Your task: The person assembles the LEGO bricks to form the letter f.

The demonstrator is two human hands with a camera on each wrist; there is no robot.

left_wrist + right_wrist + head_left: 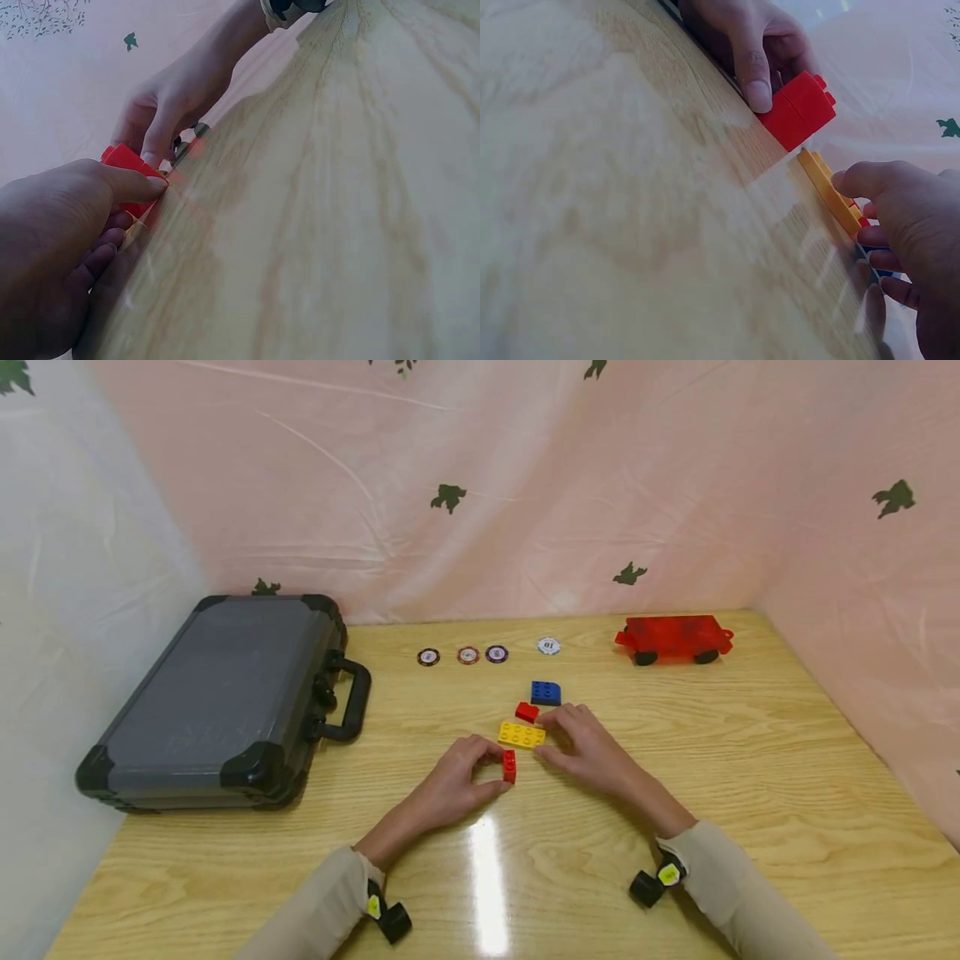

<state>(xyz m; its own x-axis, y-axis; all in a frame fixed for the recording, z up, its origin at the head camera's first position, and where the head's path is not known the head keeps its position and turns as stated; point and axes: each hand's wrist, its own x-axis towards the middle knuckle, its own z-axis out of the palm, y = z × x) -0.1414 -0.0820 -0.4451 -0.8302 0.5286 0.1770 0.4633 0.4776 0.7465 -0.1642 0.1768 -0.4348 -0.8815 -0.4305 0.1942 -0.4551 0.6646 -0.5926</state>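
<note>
My left hand point(459, 783) pinches a stack of two red toy bricks point(509, 767) between thumb and fingers, low over the table. The seam between the two shows in the right wrist view, on the red stack point(798, 111). To its upper right lies a flat yellow brick point(519, 735) with studs up. My right hand point(583, 745) has its thumb and index finger at the right end of the yellow brick, one on each side. Just behind sits a small red brick point(527, 712), close to the right index fingertip. A blue brick point(546, 693) lies farther back.
A grey hard case point(206, 685) with black corners and handle lies at the left. Several poker chips, among them a light blue chip point(548, 646), are in a row at the back. A red wheeled toy wagon point(675, 639) stands at the back right, before the cloth wall.
</note>
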